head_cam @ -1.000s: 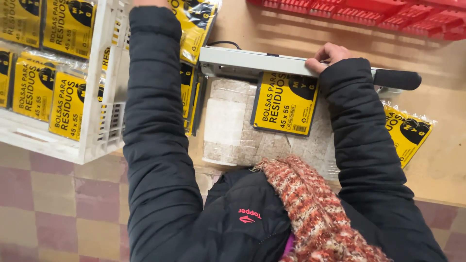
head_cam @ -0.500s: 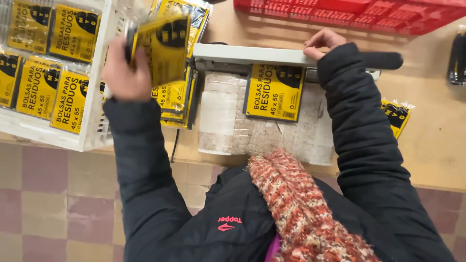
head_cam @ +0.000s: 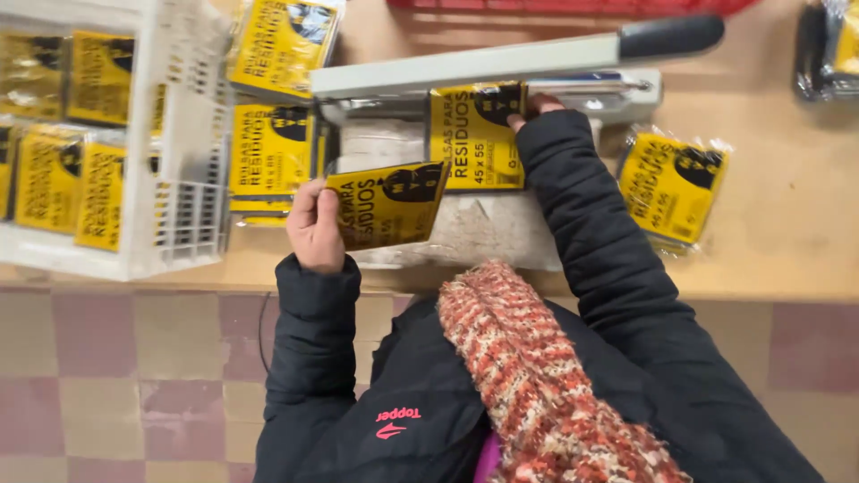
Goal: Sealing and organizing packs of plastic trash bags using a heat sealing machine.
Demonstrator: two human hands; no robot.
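From the head view, the left hand [head_cam: 315,228] grips a yellow packet [head_cam: 386,204] by its left edge, long axis pointing rightward. The right hand [head_cam: 532,107], fingers closed, pins another packet [head_cam: 474,136] under the sealer's raised arm [head_cam: 501,63], just beyond on the tabletop [head_cam: 787,233].

White basket [head_cam: 183,215] of yellow packets at left, red crate [head_cam: 573,7] above, checked floor [head_cam: 134,376] below.

Packing workshop, heat sealer [head_cam: 501,67], crate [head_cam: 183,152] of packets
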